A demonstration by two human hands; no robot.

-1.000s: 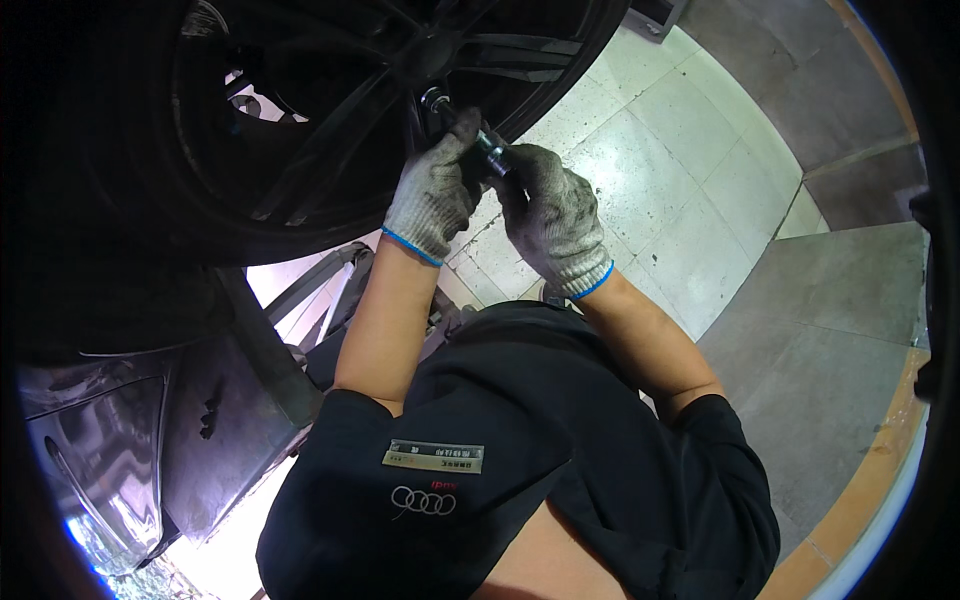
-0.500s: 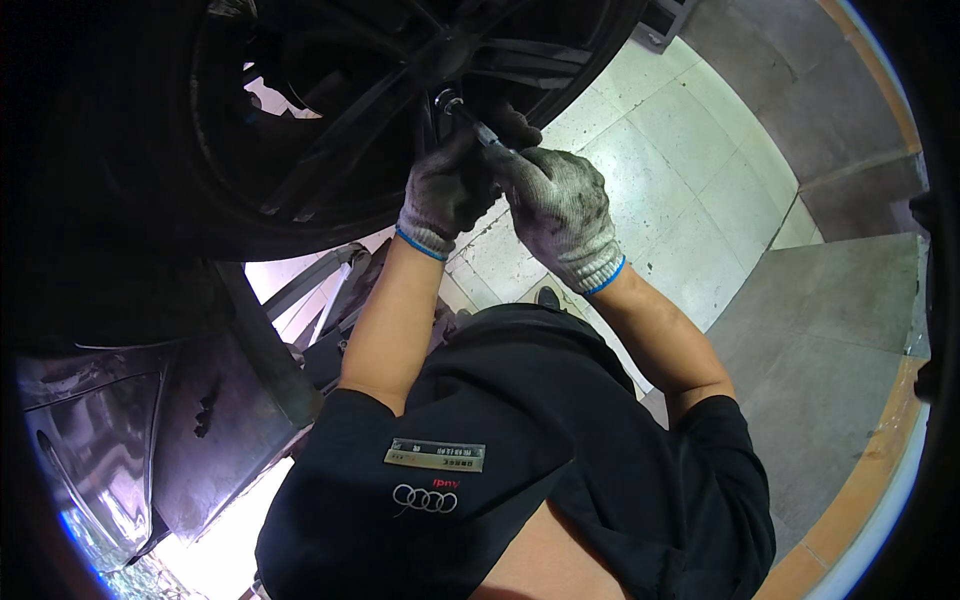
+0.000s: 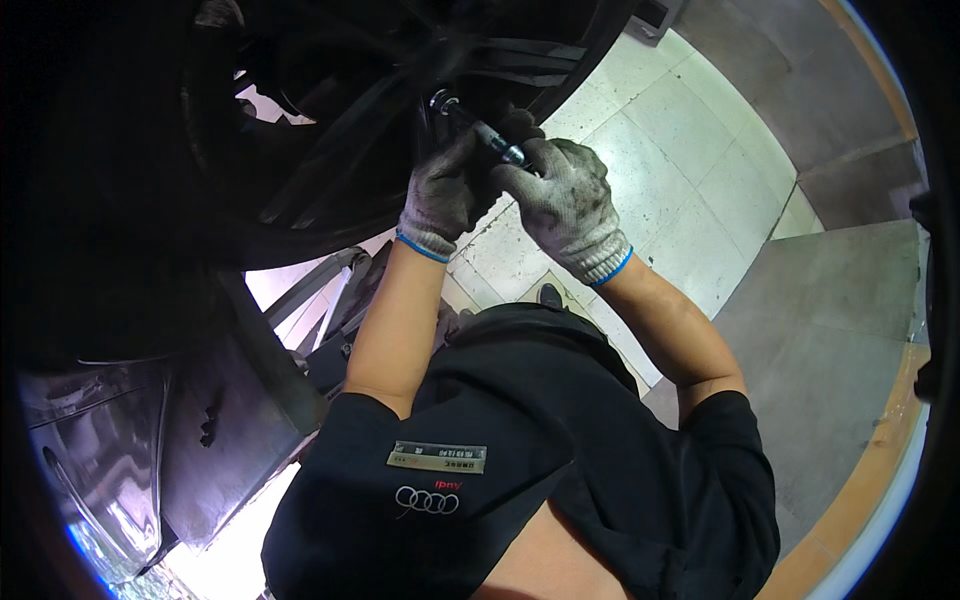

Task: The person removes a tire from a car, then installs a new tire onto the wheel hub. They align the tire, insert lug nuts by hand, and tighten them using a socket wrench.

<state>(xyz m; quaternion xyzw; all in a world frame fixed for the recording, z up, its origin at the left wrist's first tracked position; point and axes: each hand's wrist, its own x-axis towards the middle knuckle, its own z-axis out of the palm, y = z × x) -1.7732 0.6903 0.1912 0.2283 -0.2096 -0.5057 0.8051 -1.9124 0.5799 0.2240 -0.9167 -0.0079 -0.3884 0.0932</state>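
Both my hands wear grey-white knit gloves with blue cuffs, stained dark. They are at a metal socket wrench (image 3: 498, 143), whose round shiny end (image 3: 443, 101) meets the dark wheel (image 3: 340, 170) near its hub. My right hand (image 3: 570, 200) is closed around the wrench's near end. My left hand (image 3: 438, 195) is beside the shaft, thumb raised toward it and the other fingers curled in shadow. It seems to hold the wrench too, though its grip is partly hidden.
A shiny car body panel (image 3: 100, 460) stands at the lower left. Metal arms of a lift or stand (image 3: 335, 290) lie below the wheel. Light floor tiles (image 3: 680, 170) stretch right toward grey wall panels (image 3: 830, 310). My shoe (image 3: 549, 295) shows below my hands.
My right hand has shifted slightly right and down, and more of the wrench's shaft shows between my hands. My left hand has hardly moved.
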